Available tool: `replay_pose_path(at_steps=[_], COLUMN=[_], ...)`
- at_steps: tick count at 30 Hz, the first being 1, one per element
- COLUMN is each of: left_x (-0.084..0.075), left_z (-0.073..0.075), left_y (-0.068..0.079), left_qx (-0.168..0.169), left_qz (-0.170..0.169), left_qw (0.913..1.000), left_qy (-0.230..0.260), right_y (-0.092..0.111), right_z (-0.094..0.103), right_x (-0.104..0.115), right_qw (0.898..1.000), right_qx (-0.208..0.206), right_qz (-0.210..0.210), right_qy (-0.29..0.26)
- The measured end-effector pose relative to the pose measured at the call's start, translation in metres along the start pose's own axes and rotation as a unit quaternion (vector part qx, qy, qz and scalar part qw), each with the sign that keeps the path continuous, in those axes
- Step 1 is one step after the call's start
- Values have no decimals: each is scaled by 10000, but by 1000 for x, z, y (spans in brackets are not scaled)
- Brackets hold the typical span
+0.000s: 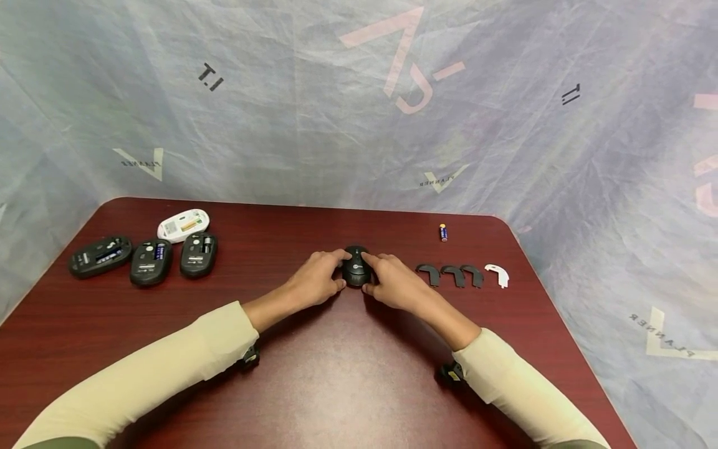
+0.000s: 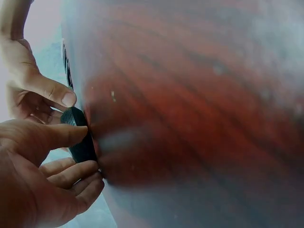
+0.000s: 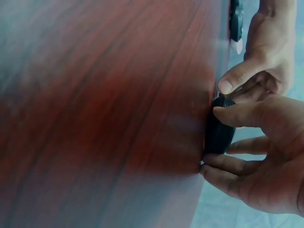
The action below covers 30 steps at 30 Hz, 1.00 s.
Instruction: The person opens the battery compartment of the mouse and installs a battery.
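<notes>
A black computer mouse (image 1: 356, 274) lies at the middle of the table, its buttons and scroll wheel facing up. My left hand (image 1: 315, 279) grips it from the left, thumb at the near end and fingers along the side and front. From the other side my right hand (image 1: 395, 280) holds it in the same way, index finger near the wheel. In the left wrist view the mouse (image 2: 80, 137) shows low against the tabletop between fingers and thumb. The right wrist view has the mouse (image 3: 219, 130) between both hands; its underside is hidden.
At left, black mice (image 1: 101, 256) and a white mouse (image 1: 183, 226) lie belly up, battery bays exposed. To the right are three dark curved covers (image 1: 453, 275), a white cover (image 1: 498, 275) and a blue battery (image 1: 444, 232). A printed sheet (image 1: 252, 125) hangs behind the table (image 1: 336, 374).
</notes>
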<state>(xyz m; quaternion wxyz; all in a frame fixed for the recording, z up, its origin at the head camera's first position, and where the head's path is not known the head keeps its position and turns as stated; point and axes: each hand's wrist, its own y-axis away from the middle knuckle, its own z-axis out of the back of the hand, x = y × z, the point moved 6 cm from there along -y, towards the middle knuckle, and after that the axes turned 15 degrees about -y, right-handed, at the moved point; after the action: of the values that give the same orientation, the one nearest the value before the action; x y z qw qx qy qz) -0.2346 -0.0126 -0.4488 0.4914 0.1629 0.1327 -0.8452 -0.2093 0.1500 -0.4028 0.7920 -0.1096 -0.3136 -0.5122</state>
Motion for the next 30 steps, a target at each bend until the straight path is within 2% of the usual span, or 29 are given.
replay_pose_path(at_steps=[1, 4, 6, 8, 12, 16, 20, 25, 30], left_x=[3, -3, -4, -11, -7, -1, 2, 4, 2], left_z=[-1, 10, 15, 27, 37, 44, 48, 48, 47], left_y=[0, 5, 9, 15, 16, 18, 21, 24, 26], left_qx=[-54, 192, 166, 270, 73, -158, -237, -153, -74], left_qz=[-10, 179, 184, 311, 229, 129, 78, 90, 51], left_qw=[10000, 9993, 9989, 9978, 9971, 9967, 9948, 9898, 9800], left_qy=[50, 283, 397, 523, 728, 786, 986, 1411, 1987], right_y=[-1, -3, -3, -3, -1, -1, -1, 0, 2], right_z=[0, -1, 0, 3, 9, 14, 16, 15, 11], right_x=[0, 0, -1, -1, 0, 2, 2, 0, 0], right_qw=[10000, 9995, 9987, 9971, 9915, 9863, 9805, 9717, 9605], right_qx=[-9, -54, -163, -329, -667, -834, -834, -687, -516], right_qz=[-46, -213, -213, -160, 22, 139, 103, -27, -112], right_qy=[-54, -242, -441, -668, -1120, -1417, -1774, -2260, -2732])
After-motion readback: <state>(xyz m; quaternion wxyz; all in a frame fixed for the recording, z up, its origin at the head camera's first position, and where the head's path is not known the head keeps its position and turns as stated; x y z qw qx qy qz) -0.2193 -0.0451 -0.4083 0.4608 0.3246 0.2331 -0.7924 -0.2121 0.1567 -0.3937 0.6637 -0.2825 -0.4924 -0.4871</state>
